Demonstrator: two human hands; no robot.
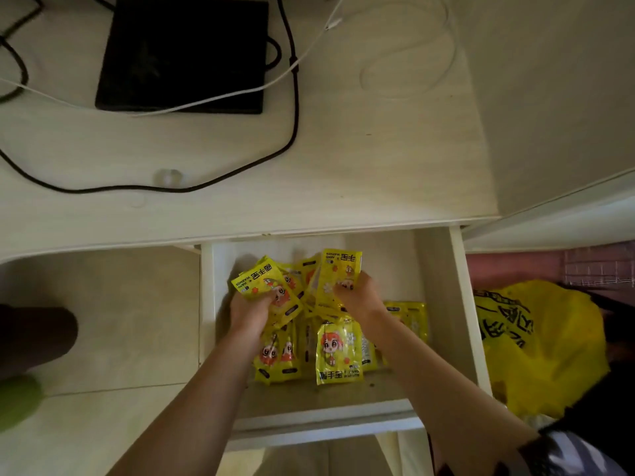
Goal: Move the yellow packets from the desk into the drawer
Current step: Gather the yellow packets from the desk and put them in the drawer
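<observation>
The white drawer [443,290] under the pale desk [309,173] is pulled open. Several yellow hand-warmer packets [338,352] with a cartoon face lie on its floor. Above them, inside the drawer, both hands hold a bunch of more yellow packets. My left hand [249,312] grips the left side of the bunch [256,278]. My right hand [359,297] grips its right side, where one packet [340,266] stands upright. No yellow packet is visible on the desk top.
A black flat device [182,53] lies at the back of the desk, with black cables [293,132] and white cables [309,53] running across the top. A yellow plastic bag [536,341] sits on the floor right of the drawer. Pale tiles lie to the left.
</observation>
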